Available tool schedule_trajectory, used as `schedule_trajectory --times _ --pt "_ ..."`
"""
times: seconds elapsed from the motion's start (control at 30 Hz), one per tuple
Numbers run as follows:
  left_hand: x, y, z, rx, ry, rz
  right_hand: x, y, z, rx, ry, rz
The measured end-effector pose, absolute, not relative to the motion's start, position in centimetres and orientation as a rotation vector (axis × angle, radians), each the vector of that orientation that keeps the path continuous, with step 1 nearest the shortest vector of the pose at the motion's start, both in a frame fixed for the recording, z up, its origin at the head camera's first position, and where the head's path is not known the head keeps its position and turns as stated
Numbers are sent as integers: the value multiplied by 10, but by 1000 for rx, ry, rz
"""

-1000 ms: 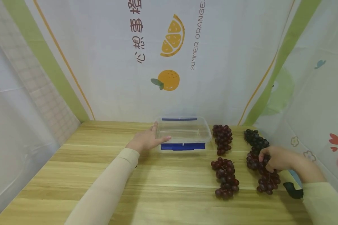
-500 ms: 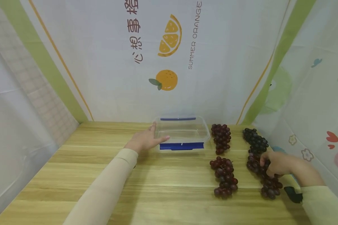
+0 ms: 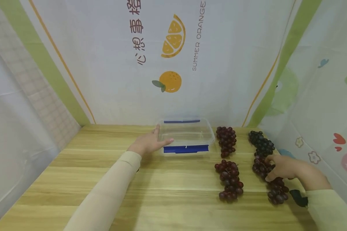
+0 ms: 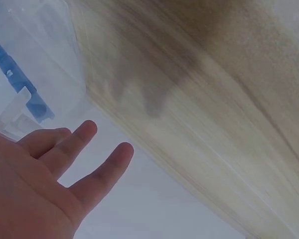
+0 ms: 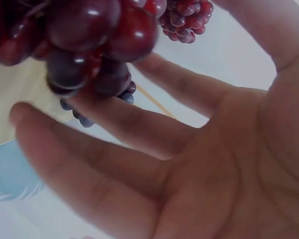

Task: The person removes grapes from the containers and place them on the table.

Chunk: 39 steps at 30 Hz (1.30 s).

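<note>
A clear plastic food container (image 3: 185,138) with blue clip flaps stands at the back middle of the wooden table. My left hand (image 3: 147,142) touches its left end, thumb lying over the front rim; in the left wrist view its fingers (image 4: 104,174) are extended. At the right, my right hand (image 3: 289,168) is over a bunch of dark red grapes (image 3: 277,192) and partly hides it. Thumb and forefinger stand apart there. In the right wrist view, fairly straight fingers (image 5: 79,164) spread just beside and below the grapes (image 5: 82,25).
Behind the right hand lies a blackish grape bunch (image 3: 261,143). Two more red bunches lie between it and the container, one farther back (image 3: 226,141) and one nearer (image 3: 229,181). Printed cloth (image 3: 118,80) hangs close behind the table (image 3: 167,195) and along its sides.
The red bunch under my right hand has shifted slightly, its near end toward the right front. The right thumb and forefinger have spread apart. My left hand stays at the container.
</note>
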<state>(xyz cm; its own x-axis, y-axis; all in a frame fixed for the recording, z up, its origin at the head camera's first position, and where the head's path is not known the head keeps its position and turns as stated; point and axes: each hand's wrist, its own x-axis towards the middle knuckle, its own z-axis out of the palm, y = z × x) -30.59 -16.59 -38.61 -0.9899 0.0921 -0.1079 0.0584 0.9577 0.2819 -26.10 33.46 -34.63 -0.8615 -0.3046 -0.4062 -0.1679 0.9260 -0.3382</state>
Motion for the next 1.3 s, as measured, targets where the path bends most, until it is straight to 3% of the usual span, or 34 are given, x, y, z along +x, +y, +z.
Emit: schedule_trajectory --times 1.3 --pt "-301 -174 -376 166 2801 616 -268 275 -310 -386 2772 -286"
